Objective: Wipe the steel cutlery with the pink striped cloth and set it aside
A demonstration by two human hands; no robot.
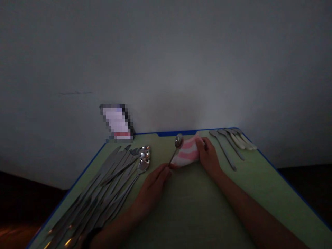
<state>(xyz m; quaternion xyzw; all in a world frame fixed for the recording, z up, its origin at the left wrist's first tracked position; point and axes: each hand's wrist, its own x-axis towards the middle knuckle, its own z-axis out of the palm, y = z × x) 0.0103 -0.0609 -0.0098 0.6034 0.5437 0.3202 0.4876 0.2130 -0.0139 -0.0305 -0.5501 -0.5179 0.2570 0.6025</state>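
My left hand point(156, 180) is closed round the handle of a metal spoon point(178, 140), whose bowl points up and away from me. Beside the spoon, a pink and white striped cloth point(188, 152) hangs from my right hand point(209, 155), its fingers pinched on the cloth's right end. The cloth's near left corner reaches the fingers of my left hand. Left of that hand lies a pile of metal cutlery point(114, 183), with spoon bowls and knife blades toward the far side.
Several pieces of cutlery point(225, 148), some with white handles point(240, 141), lie at the far right of the light green table point(197, 214). A blurred phone-like screen point(116, 122) leans on the wall point(166, 69) at the far left. The table has a blue edge.
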